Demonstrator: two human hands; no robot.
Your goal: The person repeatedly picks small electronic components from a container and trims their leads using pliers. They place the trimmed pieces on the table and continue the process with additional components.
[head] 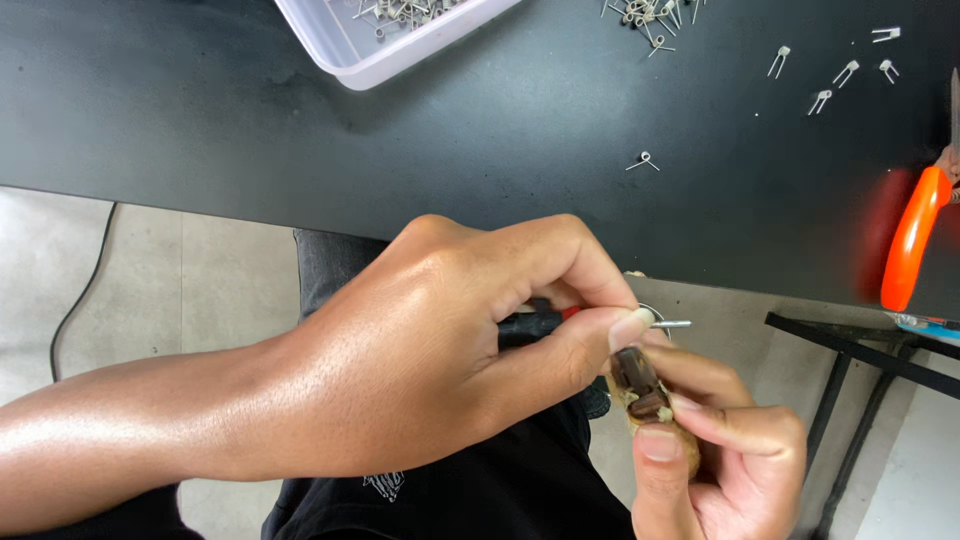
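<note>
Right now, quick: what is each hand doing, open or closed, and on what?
Left hand: closed on a thin metal tool.
Right hand: closed, pinching a small brown piece.

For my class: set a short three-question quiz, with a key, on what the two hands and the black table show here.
1. True or false: the left hand pinches a thin metal pin.
2. The right hand holds: A) scissors B) a small brown piece C) a cup
3. What colour is the tool handle on the black table?

Key: 1 true; 2 B; 3 orange.
</note>
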